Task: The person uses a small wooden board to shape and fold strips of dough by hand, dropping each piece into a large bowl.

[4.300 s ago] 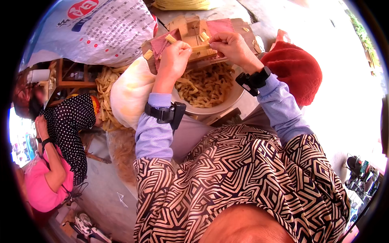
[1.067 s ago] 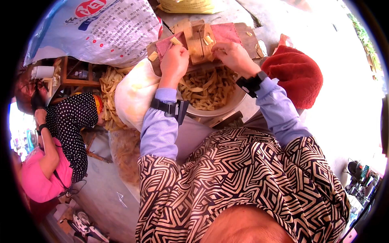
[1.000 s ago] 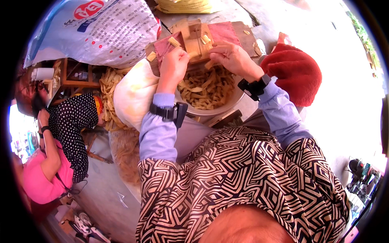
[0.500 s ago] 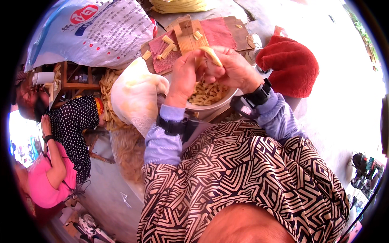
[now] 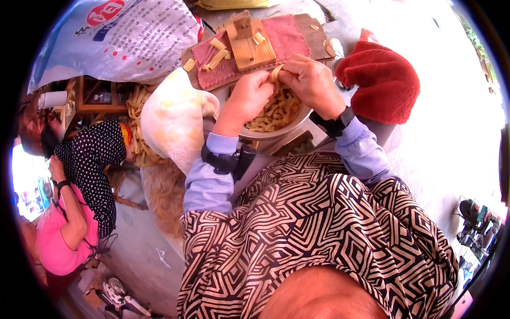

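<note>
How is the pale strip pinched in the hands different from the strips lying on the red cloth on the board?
The strip in the hands is pinched between the left hand and right hand above the metal bowl. The pieces on the red cloth lie loose, touched by no hand. The held strip looks long and bent. The cloth pieces are short and chunky. Both are pale yellow.

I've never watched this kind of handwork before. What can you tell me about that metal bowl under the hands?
The metal bowl is round, shallow and silvery, with a thin bright rim. It sits just below the wooden board and is heaped with pale yellow strips. Both hands work right above it: the left hand and right hand pinch one strip between them. A white plastic bag lies against its left side. Its far edge and base are hidden.
</note>
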Demonstrator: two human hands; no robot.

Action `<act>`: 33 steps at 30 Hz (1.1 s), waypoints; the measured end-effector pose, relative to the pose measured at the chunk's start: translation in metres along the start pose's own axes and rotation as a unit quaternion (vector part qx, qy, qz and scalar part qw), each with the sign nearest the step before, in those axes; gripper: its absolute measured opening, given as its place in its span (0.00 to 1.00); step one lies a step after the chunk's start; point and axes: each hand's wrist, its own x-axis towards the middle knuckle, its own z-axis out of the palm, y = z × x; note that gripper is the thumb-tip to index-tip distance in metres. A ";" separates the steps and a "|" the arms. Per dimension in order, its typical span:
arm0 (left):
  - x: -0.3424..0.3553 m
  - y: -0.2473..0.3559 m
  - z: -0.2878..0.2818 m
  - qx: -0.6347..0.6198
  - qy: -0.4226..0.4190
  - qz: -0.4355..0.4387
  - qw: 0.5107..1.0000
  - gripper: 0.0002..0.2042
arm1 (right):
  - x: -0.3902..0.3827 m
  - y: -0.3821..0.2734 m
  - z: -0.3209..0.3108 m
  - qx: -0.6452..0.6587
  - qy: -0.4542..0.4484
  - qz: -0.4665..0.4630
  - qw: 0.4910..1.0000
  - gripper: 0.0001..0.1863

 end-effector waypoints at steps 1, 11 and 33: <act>0.000 0.000 0.003 0.174 0.059 0.095 0.978 0.06 | -0.002 0.006 0.004 0.008 -0.023 0.026 0.999 0.10; -0.012 0.004 0.032 0.275 0.196 0.261 0.905 0.20 | -0.029 0.023 0.035 0.708 -0.185 0.353 0.583 0.16; -0.035 -0.027 0.038 0.118 0.200 0.153 0.961 0.07 | -0.017 0.033 0.002 0.410 0.001 0.227 0.883 0.20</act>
